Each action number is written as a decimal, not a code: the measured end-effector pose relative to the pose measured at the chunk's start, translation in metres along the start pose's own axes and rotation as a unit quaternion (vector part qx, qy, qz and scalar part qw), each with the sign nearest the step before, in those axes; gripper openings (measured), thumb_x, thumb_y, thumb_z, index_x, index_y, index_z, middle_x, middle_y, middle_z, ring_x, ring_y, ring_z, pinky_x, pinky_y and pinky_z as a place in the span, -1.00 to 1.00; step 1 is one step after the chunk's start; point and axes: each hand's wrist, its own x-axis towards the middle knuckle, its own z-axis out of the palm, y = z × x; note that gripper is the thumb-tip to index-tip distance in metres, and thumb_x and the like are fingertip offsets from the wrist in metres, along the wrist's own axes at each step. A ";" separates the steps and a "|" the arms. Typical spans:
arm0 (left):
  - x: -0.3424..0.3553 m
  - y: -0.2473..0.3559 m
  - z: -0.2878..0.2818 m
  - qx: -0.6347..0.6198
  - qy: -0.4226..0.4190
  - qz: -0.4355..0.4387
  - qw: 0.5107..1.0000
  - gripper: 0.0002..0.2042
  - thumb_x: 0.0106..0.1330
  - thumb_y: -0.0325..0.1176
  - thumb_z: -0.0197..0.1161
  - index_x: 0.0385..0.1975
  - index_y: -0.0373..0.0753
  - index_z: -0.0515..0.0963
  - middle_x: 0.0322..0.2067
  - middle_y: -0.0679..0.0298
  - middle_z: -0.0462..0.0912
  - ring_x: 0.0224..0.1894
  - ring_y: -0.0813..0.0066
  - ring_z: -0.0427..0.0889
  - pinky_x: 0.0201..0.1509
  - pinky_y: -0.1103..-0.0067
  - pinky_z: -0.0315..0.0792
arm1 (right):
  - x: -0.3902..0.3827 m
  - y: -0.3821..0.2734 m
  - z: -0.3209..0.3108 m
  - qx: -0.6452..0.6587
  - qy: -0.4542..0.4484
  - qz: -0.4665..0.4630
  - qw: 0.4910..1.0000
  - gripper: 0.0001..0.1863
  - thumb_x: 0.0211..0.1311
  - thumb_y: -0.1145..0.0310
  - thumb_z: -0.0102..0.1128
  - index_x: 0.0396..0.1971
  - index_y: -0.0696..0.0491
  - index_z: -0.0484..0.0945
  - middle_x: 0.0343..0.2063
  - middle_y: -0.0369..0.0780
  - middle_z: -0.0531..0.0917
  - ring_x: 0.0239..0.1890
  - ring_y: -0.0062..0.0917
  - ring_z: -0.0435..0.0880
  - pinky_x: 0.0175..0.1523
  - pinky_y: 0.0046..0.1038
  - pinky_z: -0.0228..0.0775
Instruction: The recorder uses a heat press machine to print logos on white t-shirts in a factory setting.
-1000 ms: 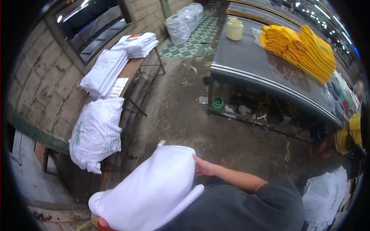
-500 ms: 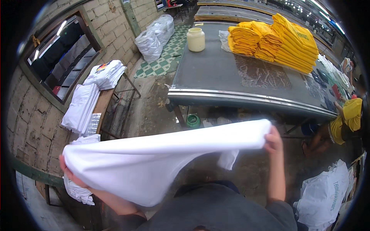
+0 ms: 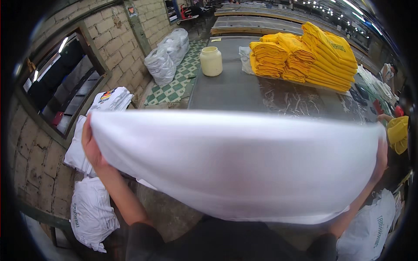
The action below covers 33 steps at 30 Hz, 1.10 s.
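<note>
A large white cloth (image 3: 235, 165) is stretched wide in front of me. My left hand (image 3: 90, 145) grips its left edge and my right hand (image 3: 382, 156) grips its right edge, mostly hidden behind the fabric. The cloth hangs over the near end of a long grey table (image 3: 226, 91). On that table stand stacks of folded yellow garments (image 3: 300, 56) and a cream plastic jar (image 3: 211, 61).
Folded white garments (image 3: 111, 101) lie on a rack to the left by a brick wall (image 3: 109, 43), with a filled white sack (image 3: 90, 213) below. Clear plastic bags (image 3: 167, 56) sit on a green checkered floor. Another person in yellow (image 3: 397, 132) is at the right edge.
The cloth was bunched near my body, then spread out; now it is held wider and higher, stretched flat over the table's near end. My view has turned toward the table.
</note>
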 end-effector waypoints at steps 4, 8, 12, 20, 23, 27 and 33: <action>0.115 -0.047 -0.037 0.028 0.048 -0.150 0.987 -0.76 0.25 -0.30 0.00 -0.29 -0.34 0.50 -0.32 0.13 0.60 -0.33 0.30 0.61 -0.14 0.44 0.49 | 0.083 0.042 0.055 0.122 -0.132 0.270 0.946 -0.75 0.18 0.31 0.02 -0.22 0.14 0.45 -0.36 -0.21 0.60 -0.41 -0.57 0.61 -0.28 -0.59 0.48; 0.224 -0.094 -0.075 0.141 0.025 -0.189 0.971 -0.73 0.27 -0.27 0.01 -0.21 -0.35 0.45 -0.27 0.18 0.58 -0.27 0.38 0.57 -0.10 0.49 0.43 | 0.174 0.108 0.096 -0.014 -0.087 0.263 0.961 -0.57 0.06 0.18 0.21 -0.12 0.11 0.43 -0.25 -0.30 0.55 -0.21 -0.61 0.51 -0.06 -0.55 0.34; 0.300 -0.102 -0.079 0.204 0.028 0.006 0.979 -0.68 0.28 -0.26 0.03 -0.10 -0.38 0.37 -0.18 0.18 0.53 -0.16 0.43 0.52 -0.02 0.50 0.36 | 0.247 0.139 0.127 0.053 -0.098 0.180 0.977 -0.57 0.12 0.17 0.14 -0.06 0.09 0.38 -0.15 -0.31 0.49 -0.10 -0.58 0.44 0.05 -0.49 0.23; 0.327 -0.142 -0.103 0.291 0.064 -0.051 0.953 -0.66 0.26 -0.20 0.06 -0.14 -0.37 0.40 -0.23 0.19 0.55 -0.25 0.47 0.55 -0.17 0.56 0.42 | 0.273 0.194 0.132 -0.073 -0.042 0.100 0.991 -0.62 0.19 0.20 0.06 -0.08 0.13 0.39 -0.20 -0.29 0.53 -0.18 -0.61 0.49 -0.08 -0.55 0.32; 0.307 -0.173 -0.128 0.302 0.094 -0.138 0.939 -0.66 0.24 -0.22 0.07 -0.15 -0.38 0.40 -0.27 0.17 0.55 -0.29 0.46 0.55 -0.20 0.56 0.42 | 0.250 0.237 0.116 -0.167 -0.041 0.159 0.972 -0.60 0.21 0.17 0.02 -0.08 0.17 0.39 -0.30 -0.25 0.56 -0.35 -0.63 0.53 -0.25 -0.57 0.38; 0.252 -0.220 -0.169 0.297 0.121 -0.190 0.928 -0.61 0.21 -0.21 0.11 -0.10 -0.40 0.38 -0.23 0.15 0.54 -0.26 0.43 0.54 -0.17 0.56 0.41 | 0.194 0.299 0.079 -0.202 -0.047 0.224 0.952 -0.60 0.19 0.18 0.04 -0.13 0.20 0.43 -0.32 -0.23 0.57 -0.35 -0.64 0.51 -0.24 -0.57 0.36; 0.145 -0.286 -0.234 0.322 0.250 -0.329 0.852 -0.61 0.19 -0.22 0.14 -0.13 -0.44 0.42 -0.24 0.15 0.54 -0.25 0.44 0.52 -0.14 0.55 0.38 | 0.081 0.378 0.025 -0.263 0.006 0.346 0.900 -0.65 0.14 0.22 0.11 -0.24 0.23 0.50 -0.42 -0.27 0.58 -0.39 -0.66 0.48 -0.27 -0.60 0.32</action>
